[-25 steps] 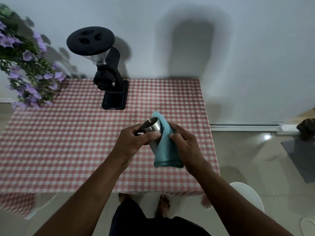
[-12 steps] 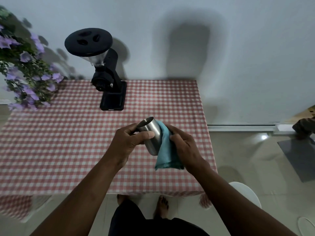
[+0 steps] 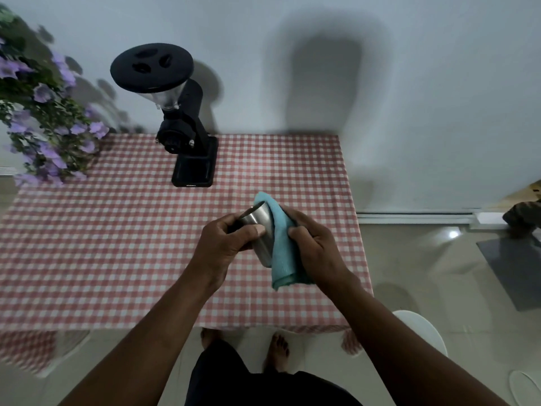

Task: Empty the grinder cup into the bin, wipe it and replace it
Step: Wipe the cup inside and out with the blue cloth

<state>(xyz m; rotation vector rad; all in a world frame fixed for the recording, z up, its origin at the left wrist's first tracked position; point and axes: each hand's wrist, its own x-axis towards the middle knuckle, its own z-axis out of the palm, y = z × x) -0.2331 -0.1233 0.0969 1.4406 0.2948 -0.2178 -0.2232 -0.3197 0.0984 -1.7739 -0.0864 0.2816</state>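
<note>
While both hands grip, steel cup (image 3: 261, 230) tilted, mouth up-left

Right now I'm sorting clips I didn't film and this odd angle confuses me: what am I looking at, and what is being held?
There is no machine filming here: a person wears a wide-angle camera on the head, so you look down along their own arms. The left hand grips a steel grinder cup, tilted, above the table. The right hand presses a blue cloth against the cup's side, wiping it. On the red checked tablecloth stands a black coffee grinder, with its base platform bare. Purple flowers hang at the left edge. The person's bare feet show below the table edge.
</note>
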